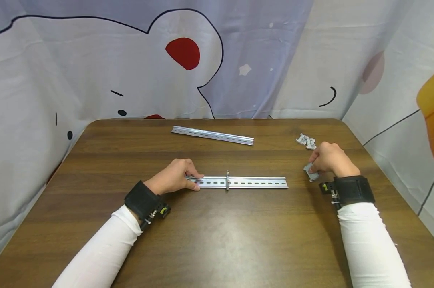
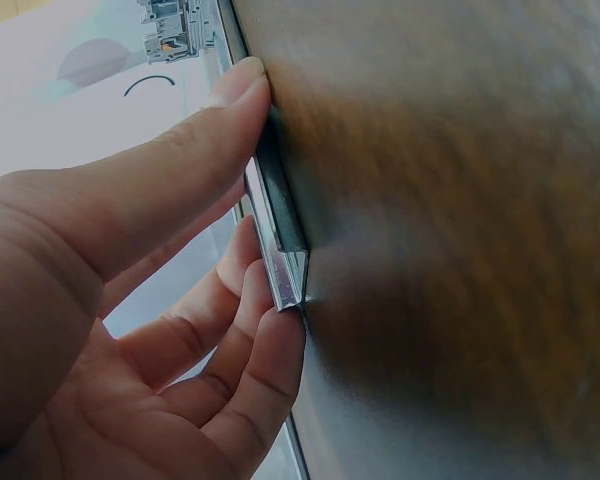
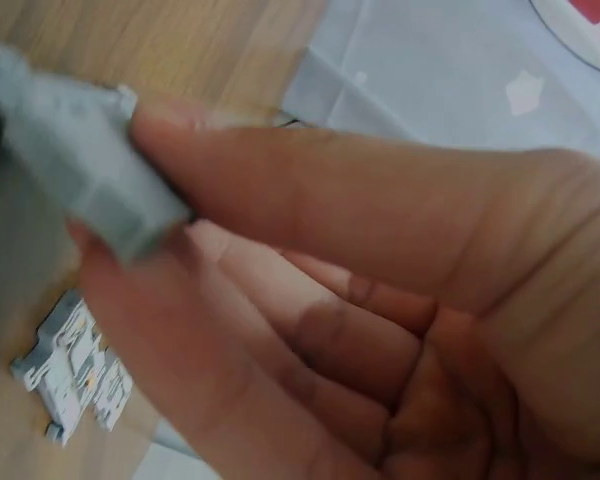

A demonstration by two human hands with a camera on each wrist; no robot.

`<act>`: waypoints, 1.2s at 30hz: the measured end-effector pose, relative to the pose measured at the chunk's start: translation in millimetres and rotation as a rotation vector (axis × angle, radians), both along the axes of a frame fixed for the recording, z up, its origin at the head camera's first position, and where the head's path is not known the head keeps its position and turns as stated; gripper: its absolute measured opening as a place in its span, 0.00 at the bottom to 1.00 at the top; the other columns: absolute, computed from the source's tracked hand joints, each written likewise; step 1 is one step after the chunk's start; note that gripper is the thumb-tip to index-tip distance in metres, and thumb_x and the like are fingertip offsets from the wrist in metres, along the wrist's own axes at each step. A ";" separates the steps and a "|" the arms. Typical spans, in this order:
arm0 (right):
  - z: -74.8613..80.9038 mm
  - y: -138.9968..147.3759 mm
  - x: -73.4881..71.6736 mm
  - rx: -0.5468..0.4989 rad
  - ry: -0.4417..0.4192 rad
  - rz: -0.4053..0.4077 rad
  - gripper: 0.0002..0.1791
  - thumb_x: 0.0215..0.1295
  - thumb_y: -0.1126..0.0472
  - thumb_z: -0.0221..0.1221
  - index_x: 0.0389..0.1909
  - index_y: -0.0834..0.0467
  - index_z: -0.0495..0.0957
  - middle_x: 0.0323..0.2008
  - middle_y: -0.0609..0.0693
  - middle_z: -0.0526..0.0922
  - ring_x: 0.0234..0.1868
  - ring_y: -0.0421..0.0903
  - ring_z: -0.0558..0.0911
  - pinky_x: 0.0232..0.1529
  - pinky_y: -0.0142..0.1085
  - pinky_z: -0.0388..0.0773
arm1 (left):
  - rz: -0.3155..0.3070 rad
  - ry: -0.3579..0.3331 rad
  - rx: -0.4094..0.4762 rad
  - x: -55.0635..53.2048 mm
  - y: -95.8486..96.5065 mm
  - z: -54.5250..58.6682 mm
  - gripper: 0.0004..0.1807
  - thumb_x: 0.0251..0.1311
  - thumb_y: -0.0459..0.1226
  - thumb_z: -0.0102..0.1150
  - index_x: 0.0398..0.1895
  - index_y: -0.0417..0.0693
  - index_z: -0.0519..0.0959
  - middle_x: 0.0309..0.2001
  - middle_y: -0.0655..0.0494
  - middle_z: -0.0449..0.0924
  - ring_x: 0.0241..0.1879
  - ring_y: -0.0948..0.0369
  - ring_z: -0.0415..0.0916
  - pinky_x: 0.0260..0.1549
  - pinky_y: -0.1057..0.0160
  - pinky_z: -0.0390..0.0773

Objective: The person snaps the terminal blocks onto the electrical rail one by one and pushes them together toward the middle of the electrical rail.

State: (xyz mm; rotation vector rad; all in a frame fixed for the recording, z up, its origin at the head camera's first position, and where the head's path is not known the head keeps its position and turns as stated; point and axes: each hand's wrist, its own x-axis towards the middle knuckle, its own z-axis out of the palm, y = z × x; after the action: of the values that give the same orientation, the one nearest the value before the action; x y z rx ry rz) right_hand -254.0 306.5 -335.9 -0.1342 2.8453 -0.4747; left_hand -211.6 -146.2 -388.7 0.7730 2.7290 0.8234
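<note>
Pale printed cloth [image 1: 253, 60] hangs behind your brown wood-grain table [image 1: 217, 240]. From the head view, your left hand [image 1: 175, 176] covers one end of the near slotted rail [image 1: 256, 183]; the left wrist view reveals that end, its shiny metal folded into a channel, pinched between your thumb and fingertips. Only the head view shows the far rail [image 1: 212, 135], lying slightly aslant. One thin clip-like piece [image 1: 228, 180] stands crosswise on the near rail. At the table's right, your right hand [image 1: 332, 160] grasps a flat gray piece [image 1: 312, 172] between thumb and index finger, blurred in the right wrist view, which picks out jagged outlines on the loose pieces [image 1: 307, 141] nearby. Both your forearms reach forward, the left slanting inward.
</note>
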 end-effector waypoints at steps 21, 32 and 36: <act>2.9 -34.9 9.2 -0.059 -0.146 0.133 0.11 0.48 0.67 0.71 0.31 0.65 0.79 0.24 0.54 0.83 0.20 0.46 0.85 0.28 0.38 0.81 | -0.006 0.009 -0.001 0.1 0.4 0.3 0.21 0.46 0.40 0.76 0.47 0.49 0.86 0.38 0.54 0.79 0.40 0.56 0.75 0.40 0.59 0.75; 1.6 -52.5 16.5 -0.131 -0.164 0.155 0.11 0.46 0.71 0.69 0.30 0.66 0.78 0.22 0.54 0.83 0.18 0.45 0.84 0.25 0.39 0.82 | 0.005 0.008 -0.002 -1.3 1.6 -1.4 0.21 0.46 0.40 0.77 0.46 0.49 0.87 0.38 0.55 0.79 0.40 0.57 0.75 0.40 0.59 0.75; -0.1 -57.1 16.6 -0.102 -0.132 0.170 0.10 0.48 0.70 0.67 0.33 0.66 0.80 0.23 0.53 0.83 0.18 0.43 0.83 0.25 0.39 0.82 | 0.002 0.009 -0.004 -1.8 1.2 -1.6 0.21 0.46 0.40 0.77 0.46 0.49 0.87 0.37 0.54 0.78 0.40 0.57 0.75 0.40 0.59 0.75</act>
State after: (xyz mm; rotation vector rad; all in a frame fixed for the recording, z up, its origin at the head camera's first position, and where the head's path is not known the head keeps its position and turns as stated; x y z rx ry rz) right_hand -237.5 249.4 -336.0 -0.3473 2.6531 -0.5699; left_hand -213.4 -145.0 -390.4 0.7750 2.7387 0.8170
